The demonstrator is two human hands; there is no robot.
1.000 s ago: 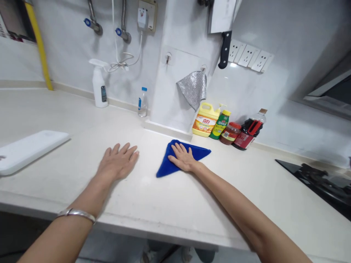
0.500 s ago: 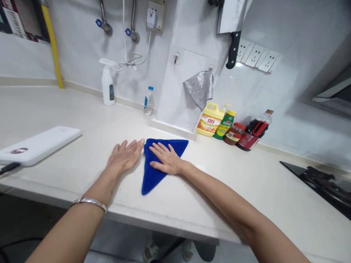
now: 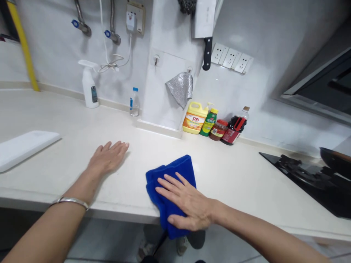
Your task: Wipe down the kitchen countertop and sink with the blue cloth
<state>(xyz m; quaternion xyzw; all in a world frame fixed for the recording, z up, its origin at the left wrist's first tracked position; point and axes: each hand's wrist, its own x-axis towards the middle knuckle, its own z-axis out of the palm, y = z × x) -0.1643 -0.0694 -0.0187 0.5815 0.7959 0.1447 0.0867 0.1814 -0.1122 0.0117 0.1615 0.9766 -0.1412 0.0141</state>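
At edge of tabletop [image 3: 123,202], beneath flat open right grip [image 3: 189,206]: blue cloth [image 3: 175,171], partly overhanging; left grip [image 3: 108,157] open, well leftward.

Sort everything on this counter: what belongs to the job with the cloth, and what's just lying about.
In use: right hand flat on blue cloth; countertop under it; left hand resting on it.

Lying about: spray bottle, water bottle, yellow jug, sauce bottles, silver cloth, cleaver, white board, stove.
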